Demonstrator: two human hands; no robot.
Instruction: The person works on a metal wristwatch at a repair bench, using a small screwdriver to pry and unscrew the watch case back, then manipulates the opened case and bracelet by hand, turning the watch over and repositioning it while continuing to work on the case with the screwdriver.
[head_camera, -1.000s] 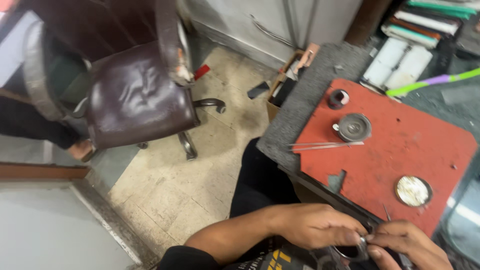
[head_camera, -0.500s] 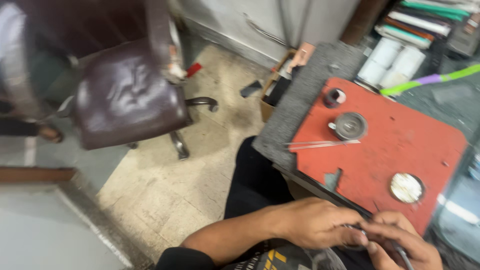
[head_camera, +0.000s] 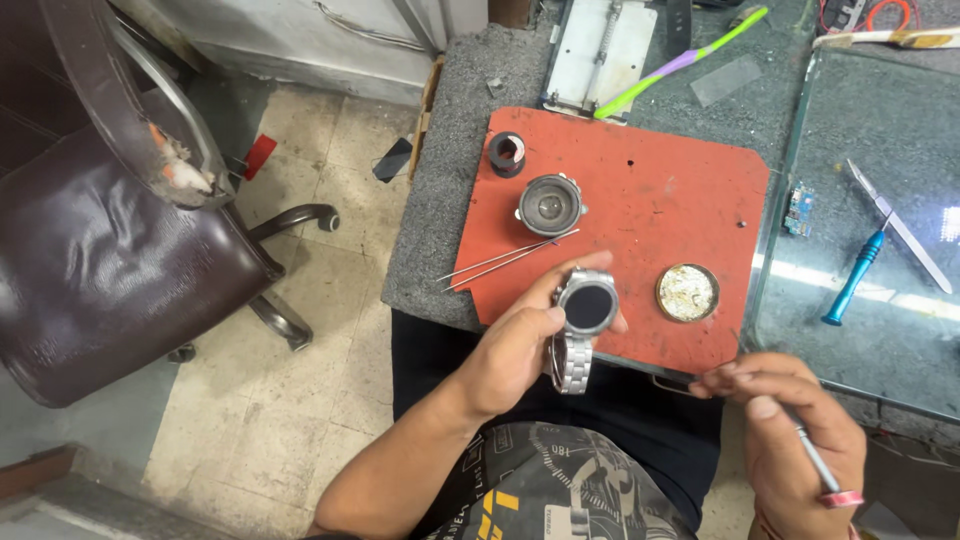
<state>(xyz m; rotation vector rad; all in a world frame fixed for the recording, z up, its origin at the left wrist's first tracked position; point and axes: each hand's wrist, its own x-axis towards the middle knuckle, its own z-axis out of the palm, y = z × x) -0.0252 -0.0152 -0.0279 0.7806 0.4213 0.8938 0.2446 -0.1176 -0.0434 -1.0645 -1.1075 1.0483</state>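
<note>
Since the frame half a second back the view has swung toward the bench and the two hands have come apart: then they were bunched together low over the lap, and now the left hand (head_camera: 520, 345) has lifted a round silver wristwatch with a dark face and a metal link band (head_camera: 586, 305) up to the front edge of the red rubber work mat (head_camera: 660, 200). The thumb and fingers of that hand are curled around the case, gripping it by its sides, with the band hanging down past the palm. The right hand (head_camera: 790, 440) has drawn off to the right, fingers pressed together in a pinch on a thin metal tool with a pink ring near its end (head_camera: 815, 462). The watch looks closed and whole from here, face up, glass dark; no opened back or loose part of it shows, so the work appears to be at a checking or between-steps point rather than mid-repair. On the mat lie slim steel tweezers (head_camera: 510, 260), a round metal case-holder (head_camera: 548, 203), a small black cylinder (head_camera: 507, 153) and a shallow brass-coloured dish (head_camera: 687, 292); a blue-handled screwdriver (head_camera: 855, 275) rests on the glass sheet (head_camera: 880, 130) to the right.
</note>
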